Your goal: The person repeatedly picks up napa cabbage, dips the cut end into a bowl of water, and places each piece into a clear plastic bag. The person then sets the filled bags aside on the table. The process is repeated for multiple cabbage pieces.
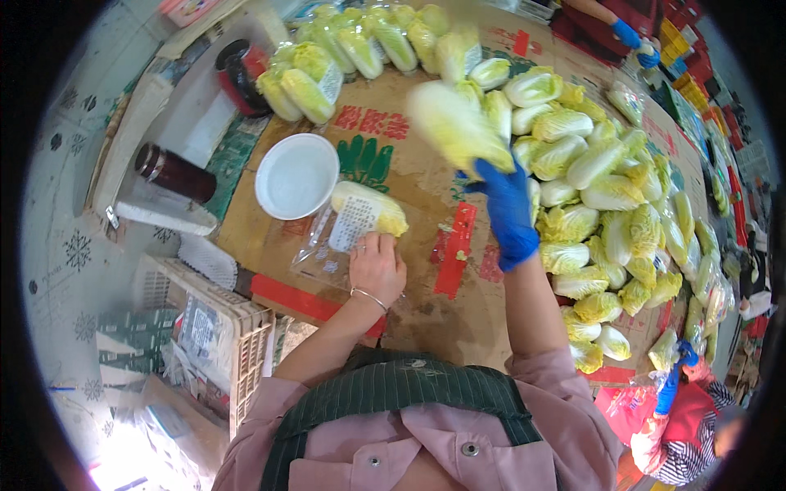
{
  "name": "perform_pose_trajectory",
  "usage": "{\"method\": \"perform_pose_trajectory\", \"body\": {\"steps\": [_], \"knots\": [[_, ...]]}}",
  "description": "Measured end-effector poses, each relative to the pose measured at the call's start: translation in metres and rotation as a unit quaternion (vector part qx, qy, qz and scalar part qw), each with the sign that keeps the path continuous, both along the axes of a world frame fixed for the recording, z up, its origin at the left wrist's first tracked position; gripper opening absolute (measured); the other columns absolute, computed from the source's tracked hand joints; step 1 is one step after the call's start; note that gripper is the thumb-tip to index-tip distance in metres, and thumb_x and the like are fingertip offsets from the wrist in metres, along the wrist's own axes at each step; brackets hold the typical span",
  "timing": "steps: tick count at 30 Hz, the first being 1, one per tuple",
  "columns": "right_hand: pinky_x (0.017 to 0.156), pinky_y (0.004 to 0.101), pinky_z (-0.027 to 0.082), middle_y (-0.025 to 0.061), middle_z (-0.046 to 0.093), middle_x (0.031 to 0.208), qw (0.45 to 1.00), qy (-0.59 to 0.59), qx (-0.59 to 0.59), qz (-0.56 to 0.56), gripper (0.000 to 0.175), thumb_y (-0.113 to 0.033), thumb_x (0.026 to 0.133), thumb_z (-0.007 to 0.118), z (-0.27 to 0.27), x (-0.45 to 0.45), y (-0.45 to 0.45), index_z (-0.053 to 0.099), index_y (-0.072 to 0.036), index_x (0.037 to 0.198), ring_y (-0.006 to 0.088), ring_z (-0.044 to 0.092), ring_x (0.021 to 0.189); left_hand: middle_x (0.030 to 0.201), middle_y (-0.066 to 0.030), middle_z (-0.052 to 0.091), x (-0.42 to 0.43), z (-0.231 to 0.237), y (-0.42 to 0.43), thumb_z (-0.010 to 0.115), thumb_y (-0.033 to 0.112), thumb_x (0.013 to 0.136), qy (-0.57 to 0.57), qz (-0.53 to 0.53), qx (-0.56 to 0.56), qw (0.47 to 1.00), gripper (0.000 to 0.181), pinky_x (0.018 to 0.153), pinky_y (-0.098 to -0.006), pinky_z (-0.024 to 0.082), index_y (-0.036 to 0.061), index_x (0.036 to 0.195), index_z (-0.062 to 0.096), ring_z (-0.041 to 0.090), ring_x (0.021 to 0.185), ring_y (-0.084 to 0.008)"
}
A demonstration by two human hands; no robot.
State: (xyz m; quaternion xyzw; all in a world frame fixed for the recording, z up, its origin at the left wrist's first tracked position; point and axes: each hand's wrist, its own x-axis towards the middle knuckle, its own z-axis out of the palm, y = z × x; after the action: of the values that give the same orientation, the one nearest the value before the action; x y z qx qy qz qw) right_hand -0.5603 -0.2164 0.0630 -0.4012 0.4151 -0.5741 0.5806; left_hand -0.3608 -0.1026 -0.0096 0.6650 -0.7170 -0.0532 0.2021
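My left hand [377,264], bare with a ring and bracelet, rests at the leafy end of a napa cabbage [390,210]. That cabbage lies on a clear plastic bag [313,261] bearing printed writing; whether the fingers grip the cabbage or the bag's edge is unclear. My right hand [500,205], in a blue glove, holds a second napa cabbage [457,123] by its leafy end, above the cardboard. This cabbage is blurred. A large pile of loose napa cabbages [592,159] lies just right of the glove.
A white bowl [296,176] of clear liquid stands at the left. Bagged cabbages [368,46] line the far edge. A dark bottle [176,172], a red-black container [241,77] and a plastic crate [245,356] are left. Co-workers' blue gloves show at upper and lower right.
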Motion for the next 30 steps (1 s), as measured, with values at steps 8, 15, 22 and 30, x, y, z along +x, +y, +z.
{"method": "perform_pose_trajectory", "body": {"steps": [8, 15, 22, 30], "knots": [[0.093, 0.0421, 0.048, 0.0204, 0.061, 0.120, 0.804, 0.478, -0.232, 0.268, 0.060, -0.043, 0.079, 0.064, -0.008, 0.219, -0.051, 0.058, -0.005, 0.125, 0.0372, 0.059, 0.109, 0.081, -0.0151, 0.061, 0.013, 0.009, 0.012, 0.064, 0.012, 0.081, 0.147, 0.002, -0.002, 0.989, 0.014, 0.060, -0.0446, 0.051, 0.0087, 0.094, 0.059, 0.062, 0.069, -0.0361], [0.076, 0.0314, 0.055, 0.0112, 0.066, 0.106, 0.992, 0.037, -0.012, 0.123, 0.040, -0.010, 0.084, 0.063, 0.002, 0.023, 0.027, 0.056, 0.004, 0.121, 0.0200, 0.066, 0.091, 0.079, -0.0142, 0.063, 0.019, 0.018, 0.008, 0.063, 0.014, 0.082, 0.152, -0.019, 0.006, 0.988, 0.008, 0.058, -0.0451, 0.050, 0.0091, 0.088, 0.059, 0.063, 0.067, -0.0356], [0.089, 0.0302, 0.050, 0.0102, 0.062, 0.117, 0.984, 0.088, 0.121, 0.100, 0.045, -0.007, 0.086, 0.067, -0.055, 0.015, 0.118, 0.052, 0.001, 0.127, 0.0166, 0.060, 0.102, 0.069, -0.0145, 0.062, 0.016, 0.016, 0.002, 0.062, 0.008, 0.082, 0.216, -0.052, 0.005, 0.975, 0.008, 0.055, -0.0439, 0.049, 0.0055, 0.083, 0.055, 0.063, 0.063, -0.0346], [0.106, 0.0366, 0.036, 0.0153, 0.048, 0.136, 0.918, 0.270, -0.147, 0.252, 0.072, -0.022, 0.081, 0.076, -0.125, 0.077, 0.077, 0.039, -0.005, 0.140, 0.0260, 0.047, 0.125, 0.063, -0.0121, 0.063, 0.039, 0.039, -0.039, 0.063, 0.005, 0.081, 0.352, -0.092, 0.135, 0.922, 0.007, 0.052, -0.0316, 0.047, 0.0004, 0.077, 0.059, 0.062, 0.055, -0.0201]]}}
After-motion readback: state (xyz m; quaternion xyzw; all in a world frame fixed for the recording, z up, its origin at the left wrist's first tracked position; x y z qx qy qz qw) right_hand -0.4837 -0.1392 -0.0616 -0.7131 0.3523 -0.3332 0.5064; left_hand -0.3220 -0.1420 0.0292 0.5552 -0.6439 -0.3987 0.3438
